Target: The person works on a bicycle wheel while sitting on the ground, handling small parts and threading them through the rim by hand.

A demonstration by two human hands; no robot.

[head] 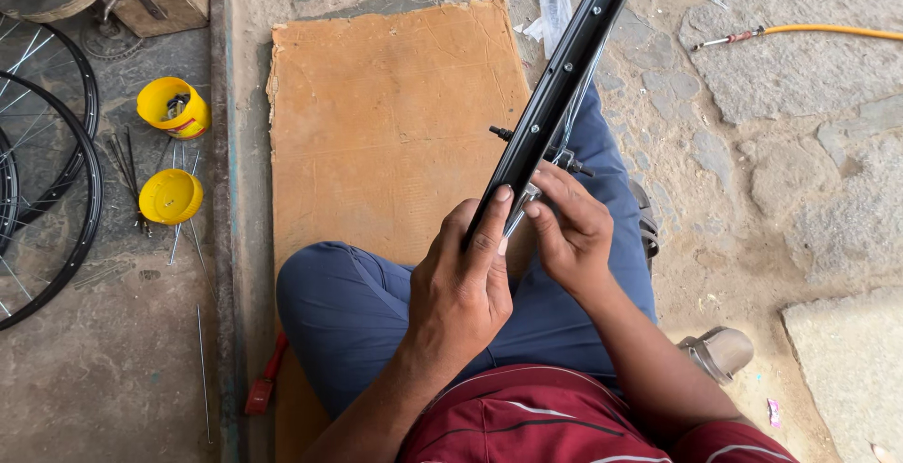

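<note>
The left hand grips the lower end of a black rim, thumb and fingers wrapped around it. The right hand, just beside it, pinches a thin spoke at the rim. The rim slants up over the lap and cardboard.

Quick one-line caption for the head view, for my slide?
Seated on cardboard, a person's left hand grips a black wheel rim while the right hand handles a spoke.

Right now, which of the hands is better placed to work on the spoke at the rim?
Probably the right hand: its fingertips are already at the spoke beside the black rim, while the left hand grips the rim.
</note>
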